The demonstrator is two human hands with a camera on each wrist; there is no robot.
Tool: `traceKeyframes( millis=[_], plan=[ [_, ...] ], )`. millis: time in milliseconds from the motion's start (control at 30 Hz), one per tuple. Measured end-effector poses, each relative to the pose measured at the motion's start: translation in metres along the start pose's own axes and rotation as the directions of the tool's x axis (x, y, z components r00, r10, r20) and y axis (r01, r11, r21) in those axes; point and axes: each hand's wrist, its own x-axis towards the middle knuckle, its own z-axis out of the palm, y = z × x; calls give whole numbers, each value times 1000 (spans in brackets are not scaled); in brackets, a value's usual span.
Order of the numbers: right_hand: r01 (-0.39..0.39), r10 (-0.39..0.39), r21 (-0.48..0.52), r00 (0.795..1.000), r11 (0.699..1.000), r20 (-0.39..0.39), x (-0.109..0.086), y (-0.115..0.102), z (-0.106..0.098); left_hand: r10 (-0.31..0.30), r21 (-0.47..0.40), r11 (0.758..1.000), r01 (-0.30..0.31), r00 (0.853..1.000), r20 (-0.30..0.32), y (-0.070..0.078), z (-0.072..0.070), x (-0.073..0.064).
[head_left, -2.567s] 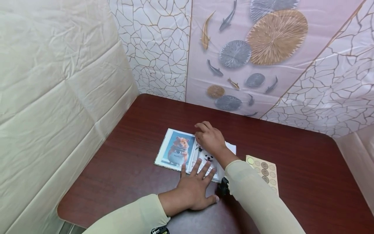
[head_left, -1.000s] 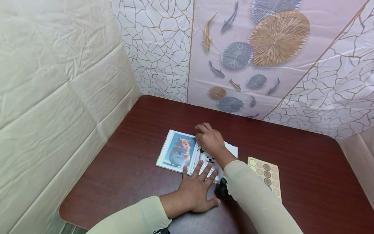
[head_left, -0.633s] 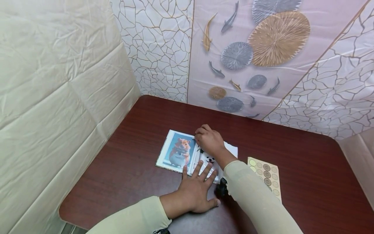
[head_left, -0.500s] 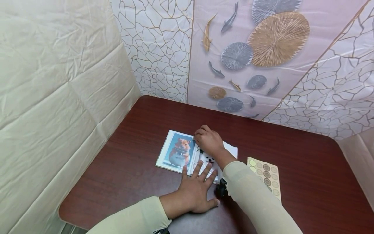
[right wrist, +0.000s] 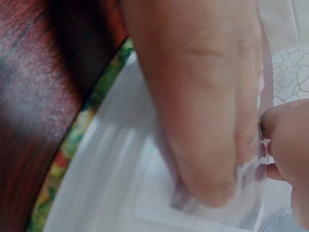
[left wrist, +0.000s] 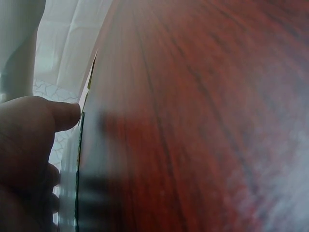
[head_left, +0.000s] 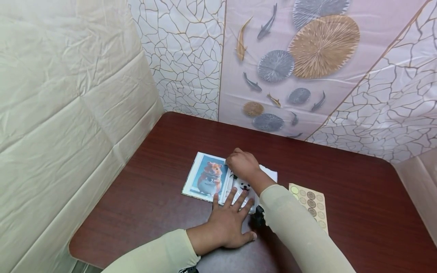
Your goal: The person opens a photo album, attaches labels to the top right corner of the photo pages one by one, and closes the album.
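Observation:
An open photo album (head_left: 187, 185) lies on the brown table. Its left page holds a hamster picture (head_left: 209, 178); the facing page has a white dog picture (head_left: 244, 185) under a clear sleeve. My left hand (head_left: 226, 223) rests with spread fingers on the near edge of the dog page, thumb out on the table. My right hand (head_left: 244, 165) is at that page's far edge by the spine, covering part of the picture. Up close, its fingers (right wrist: 207, 145) lie over the glossy clear sleeve (right wrist: 149, 188); I cannot tell whether they pinch or press it.
To the right, partly under the right sleeve, lies a beige sheet of round stickers (head_left: 317, 204). The dark red-brown table (head_left: 164, 151) meets a patterned cloth wall (head_left: 186, 57) at the back and a cream wall (head_left: 68, 113) on the left.
The right hand's raised fingers have curled down, and that hand has shifted slightly toward the spine and the near side. The left hand stays in place on the album.

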Motion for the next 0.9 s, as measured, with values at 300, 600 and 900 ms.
traceKeyframes(
  millis=[300,600,900],
  plan=[
    [-12,8,128,999,992,31,-8,1,-6,-11,22,1000,12,1000,-11,3,0,1],
    [-19,-24,248,985,968,171,-23,4,-7,-26,31,999,26,999,18,2,2,2],
    [-16,-8,328,997,944,73,-47,3,5,-23,49,999,22,1000,19,5,-4,-3]
  ],
)
